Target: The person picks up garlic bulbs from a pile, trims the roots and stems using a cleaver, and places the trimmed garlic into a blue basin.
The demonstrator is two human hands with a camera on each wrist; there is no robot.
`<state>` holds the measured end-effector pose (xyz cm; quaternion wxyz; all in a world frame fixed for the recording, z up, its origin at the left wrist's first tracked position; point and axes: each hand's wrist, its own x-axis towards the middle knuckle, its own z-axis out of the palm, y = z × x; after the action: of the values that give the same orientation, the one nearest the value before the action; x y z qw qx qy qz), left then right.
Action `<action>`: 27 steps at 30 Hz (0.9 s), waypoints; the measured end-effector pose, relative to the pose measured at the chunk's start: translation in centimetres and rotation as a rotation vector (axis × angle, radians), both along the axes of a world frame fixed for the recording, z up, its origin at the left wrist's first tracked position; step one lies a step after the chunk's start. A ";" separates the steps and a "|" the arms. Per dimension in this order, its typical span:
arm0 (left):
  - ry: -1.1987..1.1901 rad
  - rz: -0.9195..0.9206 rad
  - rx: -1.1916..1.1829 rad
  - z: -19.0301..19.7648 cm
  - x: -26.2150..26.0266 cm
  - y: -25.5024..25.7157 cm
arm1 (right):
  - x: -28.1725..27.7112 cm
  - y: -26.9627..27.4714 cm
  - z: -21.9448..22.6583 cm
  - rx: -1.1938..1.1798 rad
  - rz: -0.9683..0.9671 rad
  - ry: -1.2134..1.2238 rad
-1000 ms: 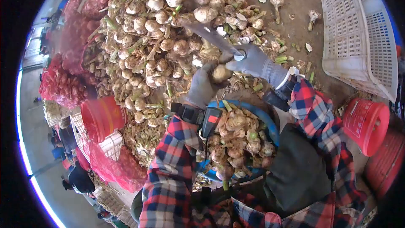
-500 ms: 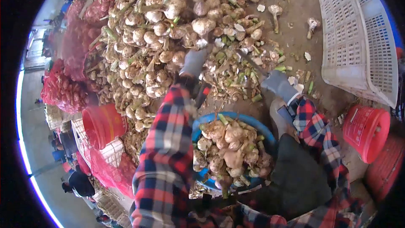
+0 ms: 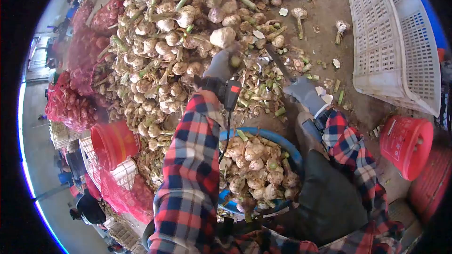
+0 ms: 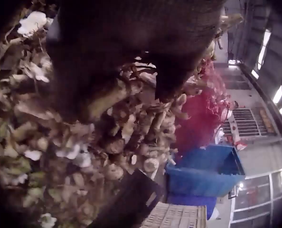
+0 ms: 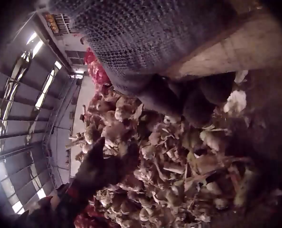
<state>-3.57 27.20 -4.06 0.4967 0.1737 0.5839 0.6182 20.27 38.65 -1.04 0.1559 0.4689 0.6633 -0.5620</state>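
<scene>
My gloved left hand (image 3: 219, 66) is at the near edge of the garlic pile (image 3: 155, 47), its fingers curled round a garlic plant; the round pale-green end (image 3: 235, 61) faces right. In the left wrist view a thick stem (image 4: 105, 100) sticks out beneath the dark glove (image 4: 136, 42). To the right, my gloved right hand (image 3: 306, 94) grips a knife, its blade (image 3: 280, 63) angled up and left over the trimmings. The right wrist view shows the glove (image 5: 150, 42) round a tan handle (image 5: 236, 50). A blue basin (image 3: 293, 153) of garlic bulbs sits below the hands.
A white plastic crate (image 3: 379, 42) stands at the upper right, with a red bucket (image 3: 400, 146) below it. Another red bucket (image 3: 113, 143) and red net sacks (image 3: 70, 99) are at the left. Cut stems (image 3: 280, 112) and scraps litter the floor between the hands.
The hands were together at a bulb, then moved apart; that bulb is out of the left hand. The left hand has reached to the pile and now holds another garlic. The knife stays in the right hand.
</scene>
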 end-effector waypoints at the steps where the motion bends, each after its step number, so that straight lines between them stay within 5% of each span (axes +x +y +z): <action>1: -0.002 -0.004 0.001 0.8 0.1 -0.1 | 0.2 0.0 0.0 0.001 -0.004 -0.002; 4: -0.073 0.086 -0.305 2.6 1.1 -1.1 | 0.6 0.4 -0.8 0.095 -0.009 0.045; 7: 0.062 0.004 -0.300 6.0 5.9 -3.7 | 0.6 0.6 -1.8 0.184 0.047 0.057; 9: 0.176 0.001 -0.115 4.3 7.2 -5.2 | -0.6 -0.2 0.3 0.098 0.224 0.033; 11: 0.200 -0.028 -0.013 5.7 7.7 -5.3 | -0.7 -2.1 -1.9 0.064 0.184 0.143; 13: 0.504 -0.259 -0.455 9.5 8.4 -5.0 | -1.1 -3.6 -0.2 0.129 0.324 0.062; 14: 0.654 -0.296 -0.437 5.8 7.3 -6.4 | -1.1 -4.1 1.4 0.273 0.383 0.027; 17: 0.780 -0.218 -0.449 5.9 7.8 -8.0 | -1.0 -5.1 2.5 0.381 0.341 0.201; 19: 0.615 -0.100 -0.293 6.2 8.3 -8.4 | -1.6 -5.4 5.0 0.449 0.355 0.222; 21: 0.588 -0.094 -0.160 6.3 8.3 -9.0 | -1.8 -5.9 6.5 0.611 0.479 0.438; 22: 0.604 -0.088 -0.341 4.9 8.0 -9.9 | -1.9 -6.1 6.6 0.659 0.481 0.560; 25: 0.937 -0.212 -0.199 6.2 8.4 -9.9 | -2.2 -6.6 7.3 0.672 0.473 0.612; 27: 0.885 -0.210 -0.191 6.1 9.4 -10.6 | -2.4 -6.4 6.4 0.670 0.510 0.569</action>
<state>5.80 16.56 2.01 0.2734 0.4324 0.7734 0.3743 17.82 32.21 5.38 -0.0578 0.1443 0.9168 -0.3678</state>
